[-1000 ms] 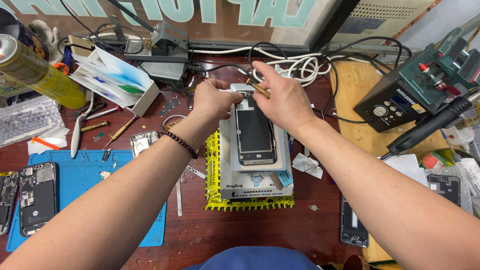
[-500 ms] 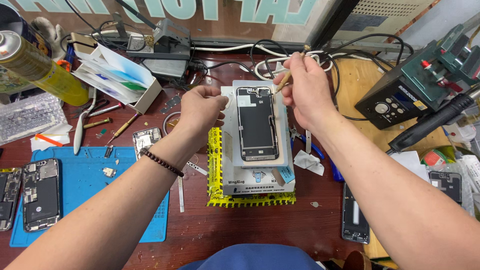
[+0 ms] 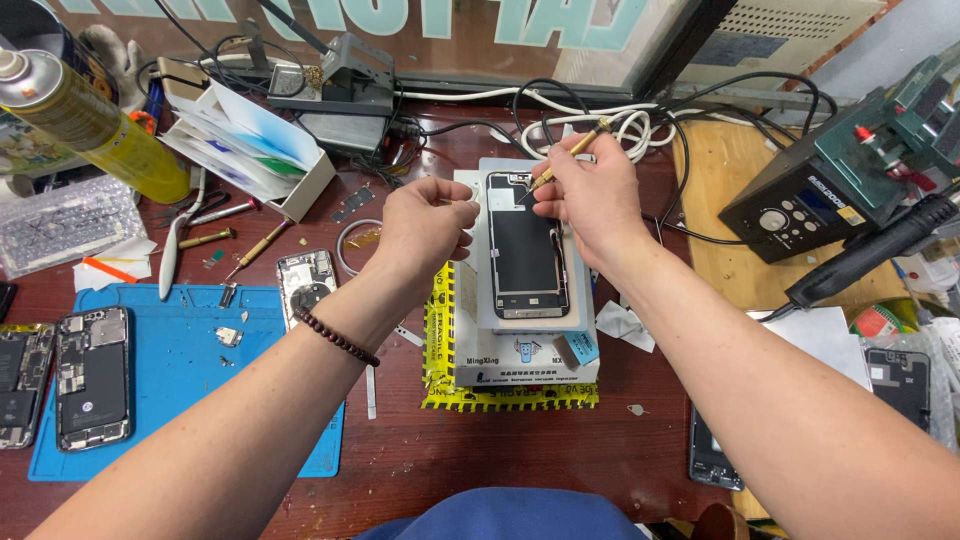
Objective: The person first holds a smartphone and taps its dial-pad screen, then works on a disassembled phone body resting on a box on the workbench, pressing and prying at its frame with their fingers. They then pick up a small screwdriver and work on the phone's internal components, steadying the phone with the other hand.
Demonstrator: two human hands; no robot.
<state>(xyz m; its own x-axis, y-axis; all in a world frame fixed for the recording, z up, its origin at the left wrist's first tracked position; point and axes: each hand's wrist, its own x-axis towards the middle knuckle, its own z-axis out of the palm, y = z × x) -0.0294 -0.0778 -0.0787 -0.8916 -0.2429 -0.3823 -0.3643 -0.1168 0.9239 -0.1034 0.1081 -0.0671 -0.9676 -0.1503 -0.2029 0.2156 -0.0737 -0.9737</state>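
Note:
A phone screen panel (image 3: 527, 247) lies face-down on a white box (image 3: 520, 345) wrapped with yellow tape in the middle of the bench. My right hand (image 3: 585, 200) hovers over the panel's top right corner and grips a thin brass-coloured screwdriver (image 3: 568, 155), its tip pointing down at the panel's upper edge. My left hand (image 3: 425, 225) is curled beside the panel's top left corner, fingertips pinched near the box edge; whether it holds anything small is hidden. A dark bead bracelet (image 3: 335, 336) sits on my left wrist.
A blue mat (image 3: 190, 370) at left carries an opened phone (image 3: 92, 378) and small parts. Another phone frame (image 3: 305, 280) lies beside it. A yellow spray can (image 3: 95, 125), a card box (image 3: 250, 150), tweezers (image 3: 172, 255), cables (image 3: 620, 125), a dark station (image 3: 850, 170) and a handpiece (image 3: 870, 250) surround the box.
Both hands have lifted off the panel's top edge and drawn apart, uncovering it. My right hand has brought the screwdriver tip down toward the panel's upper edge.

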